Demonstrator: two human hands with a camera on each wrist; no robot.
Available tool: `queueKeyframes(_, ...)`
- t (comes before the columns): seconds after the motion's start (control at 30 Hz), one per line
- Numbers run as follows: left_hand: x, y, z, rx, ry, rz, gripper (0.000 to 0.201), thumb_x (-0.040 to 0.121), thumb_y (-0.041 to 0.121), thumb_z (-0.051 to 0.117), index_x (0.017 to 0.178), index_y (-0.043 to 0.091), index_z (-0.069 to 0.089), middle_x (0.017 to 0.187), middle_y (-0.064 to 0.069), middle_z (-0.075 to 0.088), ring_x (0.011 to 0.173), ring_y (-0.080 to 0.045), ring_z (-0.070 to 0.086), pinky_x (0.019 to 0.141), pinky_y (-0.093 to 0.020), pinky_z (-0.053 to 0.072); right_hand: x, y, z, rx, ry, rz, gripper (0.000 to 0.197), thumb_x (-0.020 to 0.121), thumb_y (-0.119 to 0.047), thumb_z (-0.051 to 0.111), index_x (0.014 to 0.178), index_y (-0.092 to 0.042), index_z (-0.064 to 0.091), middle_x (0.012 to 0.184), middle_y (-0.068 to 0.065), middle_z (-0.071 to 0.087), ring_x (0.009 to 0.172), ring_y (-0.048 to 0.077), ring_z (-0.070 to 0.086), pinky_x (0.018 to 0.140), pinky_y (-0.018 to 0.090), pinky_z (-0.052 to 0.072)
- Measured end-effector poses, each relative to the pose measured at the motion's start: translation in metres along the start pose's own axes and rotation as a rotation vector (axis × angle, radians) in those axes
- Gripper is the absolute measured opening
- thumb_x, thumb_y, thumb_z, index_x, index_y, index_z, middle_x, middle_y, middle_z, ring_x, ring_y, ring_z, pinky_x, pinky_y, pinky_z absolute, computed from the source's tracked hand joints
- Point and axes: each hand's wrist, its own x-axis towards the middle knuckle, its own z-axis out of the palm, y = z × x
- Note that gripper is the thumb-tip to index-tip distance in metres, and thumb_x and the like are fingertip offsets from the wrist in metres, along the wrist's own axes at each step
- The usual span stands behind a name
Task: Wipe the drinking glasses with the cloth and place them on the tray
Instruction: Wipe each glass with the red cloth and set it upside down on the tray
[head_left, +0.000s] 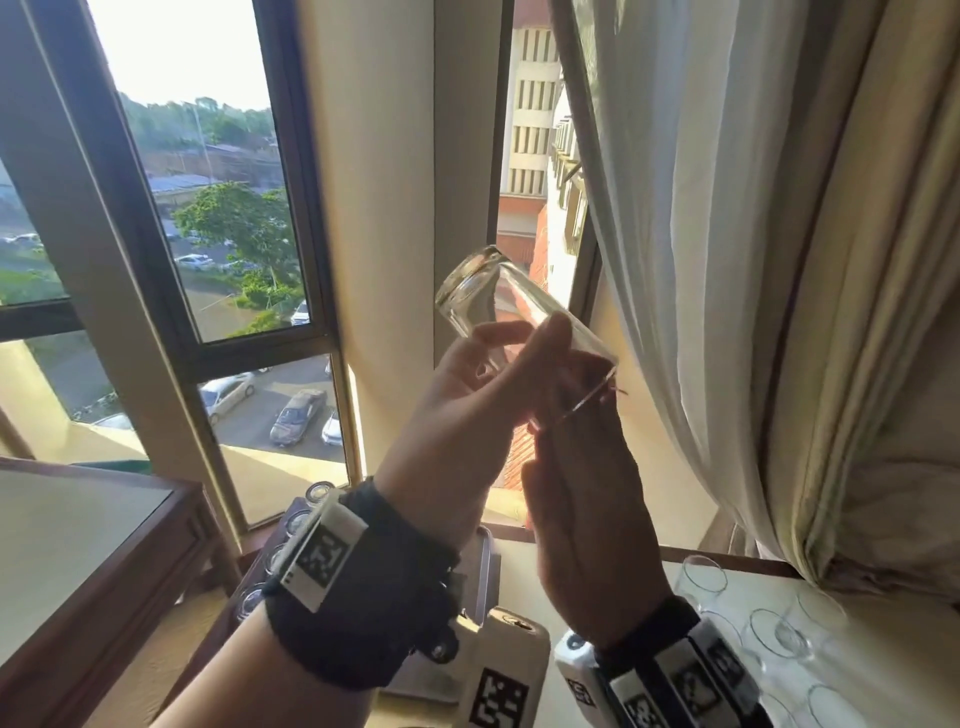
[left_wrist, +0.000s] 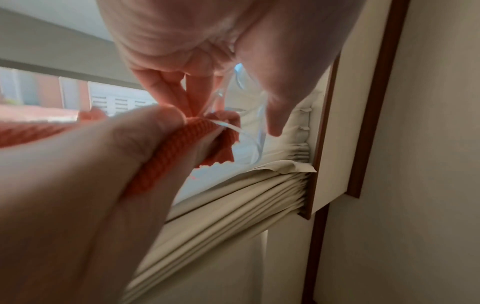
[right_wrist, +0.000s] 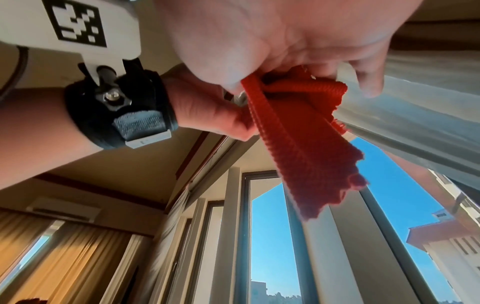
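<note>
I hold a clear drinking glass (head_left: 478, 291) up in front of the window, tilted with its base up-left and its rim down-right. My left hand (head_left: 493, 364) grips its middle, fingers and thumb curled round it. Just below, my right hand (head_left: 576, 467) reaches to the rim. In the left wrist view, the right hand (left_wrist: 103, 154) pinches a folded orange cloth (left_wrist: 166, 156) against the rim of the glass (left_wrist: 249, 127), under my left hand (left_wrist: 207, 51). Seen from the right wrist, the cloth (right_wrist: 298, 133) hangs from my right hand (right_wrist: 285, 41).
Several clear glasses (head_left: 779, 639) stand on the white surface at the lower right, and more (head_left: 317, 491) line up behind my left wrist. A grey metal edge (head_left: 488, 566), mostly hidden, lies between them. A wooden glass-topped table (head_left: 78, 545) stands left, curtains (head_left: 727, 260) hang right.
</note>
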Motion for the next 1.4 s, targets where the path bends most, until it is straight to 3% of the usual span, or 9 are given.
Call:
queueKeyframes(0.17,-0.001,-0.007,-0.006,0.123,-0.133,-0.045,0.039,0.083,0.025,0.088,0.114,0.007,0.072,0.104,-0.012,0.080,0.096,-0.028,0.079,0.084,-0.036,0.063,0.002,0.002,-0.008,-0.052,-0.019,0.063,0.037,0.104,-0.040,0.045,0.112,-0.014,0.071,0.095,-0.010,0.072,0.089,-0.003,0.059,0.085,0.033,0.055)
queueKeyframes(0.3,0.009,-0.014,-0.010,0.139,-0.132,-0.107,0.030,0.081,0.028,0.089,0.102,0.015,0.072,0.094,-0.005,0.078,0.089,-0.019,0.078,0.077,-0.025,0.060,0.010,0.001,-0.014,-0.039,-0.142,0.110,0.036,0.100,-0.046,0.048,0.113,-0.020,0.069,0.101,-0.010,0.070,0.082,-0.006,0.058,0.079,0.004,0.043)
queueKeyframes(0.43,0.015,-0.019,-0.013,0.052,-0.065,-0.130,0.019,0.084,0.034,0.084,0.091,0.017,0.080,0.094,-0.009,0.074,0.088,-0.019,0.074,0.082,-0.032,0.055,0.007,0.000,-0.012,0.117,-0.160,0.197,0.033,0.103,-0.045,0.053,0.127,-0.024,0.060,0.073,-0.017,0.069,0.066,0.000,0.067,0.060,0.012,0.052)
queueKeyframes(0.53,0.017,-0.024,-0.016,-0.009,-0.031,-0.123,0.040,0.085,0.036,0.080,0.108,0.004,0.077,0.107,-0.019,0.075,0.097,-0.027,0.075,0.090,-0.038,0.059,-0.004,0.007,-0.011,-0.097,-0.009,0.039,0.028,0.096,-0.027,0.068,0.122,-0.018,0.063,0.091,-0.007,0.074,0.067,-0.005,0.057,0.068,-0.004,0.042)
queueKeyframes(0.73,0.015,-0.030,-0.016,0.145,-0.124,-0.089,0.051,0.077,0.041,0.087,0.113,0.006,0.075,0.104,-0.015,0.078,0.097,-0.027,0.077,0.091,-0.042,0.060,-0.008,0.010,-0.005,-0.107,-0.057,0.203,0.023,0.094,-0.029,0.067,0.109,-0.012,0.068,0.064,-0.020,0.050,0.049,-0.001,0.051,0.059,0.000,0.038)
queueKeyframes(0.9,0.012,-0.026,-0.019,-0.082,-0.326,-0.167,0.063,0.087,0.027,0.076,0.135,-0.010,0.058,0.121,-0.027,0.067,0.108,-0.034,0.071,0.104,-0.048,0.056,0.002,-0.019,-0.025,0.920,-0.244,0.769,0.006,0.089,-0.013,0.072,0.083,-0.011,0.073,0.063,0.017,0.069,0.046,0.031,0.062,0.042,0.028,0.048)
queueKeyframes(1.17,0.025,-0.026,-0.010,0.321,-0.015,-0.021,0.047,0.079,0.046,0.089,0.102,0.007,0.081,0.100,-0.013,0.081,0.094,-0.024,0.078,0.092,-0.042,0.061,0.016,0.004,-0.015,0.259,-0.268,0.549,0.011,0.078,-0.002,0.074,0.072,-0.007,0.068,0.049,-0.006,0.050,0.037,0.011,0.049,0.049,0.013,0.043)
queueKeyframes(1.3,0.020,-0.032,-0.020,-0.148,-0.295,-0.140,0.081,0.073,0.039,0.094,0.126,-0.013,0.061,0.116,-0.031,0.067,0.104,-0.037,0.070,0.104,-0.054,0.055,0.015,-0.017,-0.026,0.915,-0.328,0.814,0.006,0.091,0.001,0.063,0.092,-0.002,0.067,0.057,0.011,0.065,0.039,0.021,0.055,0.041,0.026,0.046)
queueKeyframes(1.4,0.017,-0.031,-0.022,-0.207,-0.284,-0.113,0.092,0.073,0.039,0.095,0.128,-0.021,0.053,0.119,-0.033,0.062,0.104,-0.041,0.069,0.099,-0.051,0.058,0.011,-0.018,-0.024,0.961,-0.340,0.798,0.009,0.092,0.000,0.063,0.086,-0.004,0.068,0.058,0.015,0.066,0.038,0.023,0.054,0.038,0.027,0.046)
